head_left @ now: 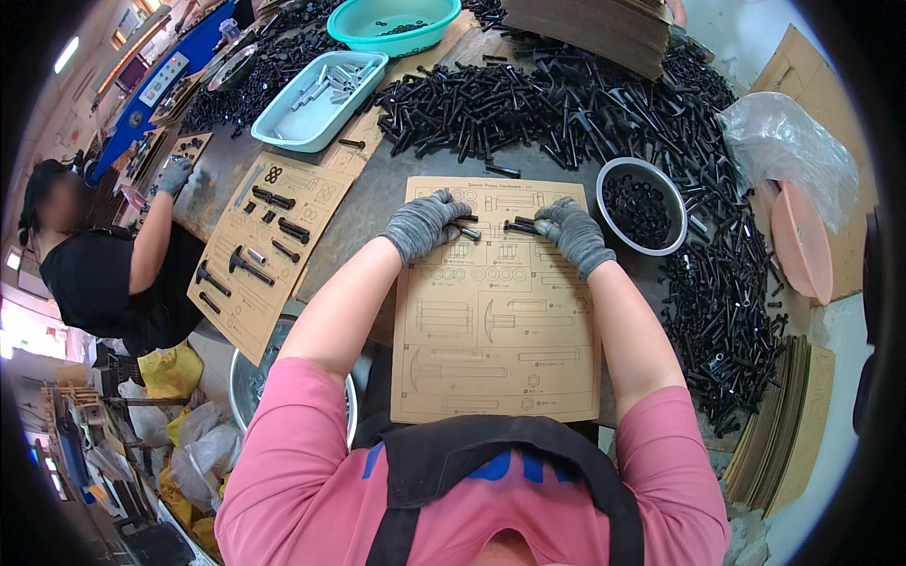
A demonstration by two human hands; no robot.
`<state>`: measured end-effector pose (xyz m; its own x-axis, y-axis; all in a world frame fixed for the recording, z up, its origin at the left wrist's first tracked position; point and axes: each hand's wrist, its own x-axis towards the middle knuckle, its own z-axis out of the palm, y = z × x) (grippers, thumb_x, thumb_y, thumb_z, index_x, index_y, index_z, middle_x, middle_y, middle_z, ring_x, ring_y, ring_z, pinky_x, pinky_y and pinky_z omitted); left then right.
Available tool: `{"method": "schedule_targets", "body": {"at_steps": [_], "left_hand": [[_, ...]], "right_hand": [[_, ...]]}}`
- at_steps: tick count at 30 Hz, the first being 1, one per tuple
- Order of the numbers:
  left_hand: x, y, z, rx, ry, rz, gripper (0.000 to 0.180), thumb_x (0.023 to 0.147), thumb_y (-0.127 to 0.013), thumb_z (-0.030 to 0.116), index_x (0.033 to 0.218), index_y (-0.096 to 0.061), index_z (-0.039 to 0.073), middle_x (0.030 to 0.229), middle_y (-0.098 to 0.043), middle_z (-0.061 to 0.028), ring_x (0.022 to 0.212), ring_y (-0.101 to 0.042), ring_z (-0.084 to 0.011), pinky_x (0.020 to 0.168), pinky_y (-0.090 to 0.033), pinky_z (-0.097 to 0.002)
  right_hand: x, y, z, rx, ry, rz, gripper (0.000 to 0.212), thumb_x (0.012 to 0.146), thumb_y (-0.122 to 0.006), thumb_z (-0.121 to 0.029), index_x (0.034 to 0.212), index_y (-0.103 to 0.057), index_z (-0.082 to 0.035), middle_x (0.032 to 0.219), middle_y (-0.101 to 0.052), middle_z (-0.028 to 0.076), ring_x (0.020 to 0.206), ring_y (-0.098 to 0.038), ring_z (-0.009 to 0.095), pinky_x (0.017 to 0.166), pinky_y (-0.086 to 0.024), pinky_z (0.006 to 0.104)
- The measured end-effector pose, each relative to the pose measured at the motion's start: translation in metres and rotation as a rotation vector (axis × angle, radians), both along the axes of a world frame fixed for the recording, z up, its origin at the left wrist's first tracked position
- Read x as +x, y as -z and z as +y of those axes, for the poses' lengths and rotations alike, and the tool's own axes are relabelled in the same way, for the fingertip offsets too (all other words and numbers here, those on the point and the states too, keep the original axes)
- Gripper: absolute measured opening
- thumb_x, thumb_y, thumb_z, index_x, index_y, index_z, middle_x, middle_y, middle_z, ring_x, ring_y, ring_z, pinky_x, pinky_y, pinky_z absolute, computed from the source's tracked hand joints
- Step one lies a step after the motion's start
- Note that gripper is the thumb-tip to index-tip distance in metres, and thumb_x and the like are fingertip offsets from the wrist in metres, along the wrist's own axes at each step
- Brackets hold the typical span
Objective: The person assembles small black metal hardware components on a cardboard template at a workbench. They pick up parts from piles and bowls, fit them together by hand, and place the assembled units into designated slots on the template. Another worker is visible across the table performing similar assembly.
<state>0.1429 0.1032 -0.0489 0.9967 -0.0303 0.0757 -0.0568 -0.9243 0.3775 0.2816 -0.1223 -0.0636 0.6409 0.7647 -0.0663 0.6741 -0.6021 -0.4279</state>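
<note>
A brown cardboard sheet printed with outline drawings of hardware lies in front of me. My left hand, in a grey glove, rests near its upper left with fingers closed on black bolts; their ends stick out toward the middle. Facing it, my right hand, also gloved, has its fingers closed on black bolts pointing left. The fingers hide the bolts' other ends. Right of that hand stands a round metal bowl of small black parts.
Heaps of black bolts cover the table's back and right. A pale blue tray holds silver tubes; a green basin stands behind. At left, a second cardboard sheet carries hardware beside a co-worker. Stacked cardboard is at right.
</note>
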Motion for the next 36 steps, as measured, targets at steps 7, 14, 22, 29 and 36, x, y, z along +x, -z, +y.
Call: {"method": "schedule_targets", "body": {"at_steps": [7,14,22,29,36], "left_hand": [[0.004,0.010,-0.009,-0.026,-0.014,0.030,0.028,0.077,-0.063,0.017,0.104,-0.060,0.010,0.095,-0.056,-0.0117,0.087,-0.057,-0.0292,0.078,-0.047,-0.0362],[0.006,0.012,-0.012,-0.047,-0.010,0.048,0.031,0.076,-0.063,0.013,0.107,-0.060,0.010,0.094,-0.055,-0.0121,0.086,-0.056,-0.0295,0.079,-0.047,-0.0355],[0.006,0.015,-0.013,-0.093,-0.023,0.051,0.031,0.076,-0.062,0.012,0.107,-0.060,0.010,0.098,-0.055,-0.0124,0.087,-0.057,-0.0294,0.080,-0.047,-0.0352],[-0.004,0.004,-0.032,-0.139,-0.218,-0.138,0.043,0.073,-0.065,0.015,0.114,-0.054,0.008,0.103,-0.053,-0.0152,0.090,-0.056,-0.0291,0.079,-0.047,-0.0365],[-0.011,0.022,-0.079,-0.155,0.018,-0.365,0.025,0.078,-0.061,0.017,0.101,-0.060,0.005,0.087,-0.056,-0.0134,0.073,-0.056,-0.0275,0.065,-0.047,-0.0352]], "right_hand": [[-0.010,0.003,0.009,0.029,-0.131,-0.015,0.033,0.078,-0.063,-0.020,0.110,-0.058,-0.012,0.105,-0.053,0.012,0.098,-0.053,0.029,0.086,-0.043,0.0366],[-0.012,0.002,0.016,-0.026,-0.174,-0.016,0.033,0.078,-0.062,-0.019,0.110,-0.057,-0.011,0.104,-0.053,0.012,0.098,-0.053,0.029,0.086,-0.043,0.0365],[-0.019,0.003,0.021,-0.037,-0.138,-0.060,0.037,0.078,-0.061,-0.022,0.114,-0.055,-0.013,0.108,-0.051,0.012,0.099,-0.053,0.029,0.086,-0.044,0.0372],[-0.031,0.001,0.001,0.207,-0.026,-0.151,0.034,0.079,-0.060,-0.022,0.110,-0.056,-0.011,0.107,-0.053,0.012,0.097,-0.055,0.027,0.082,-0.045,0.0368],[0.008,-0.014,-0.083,0.500,0.116,-0.375,0.019,0.079,-0.060,-0.016,0.096,-0.062,-0.008,0.089,-0.060,0.011,0.085,-0.057,0.027,0.077,-0.046,0.0352]]}}
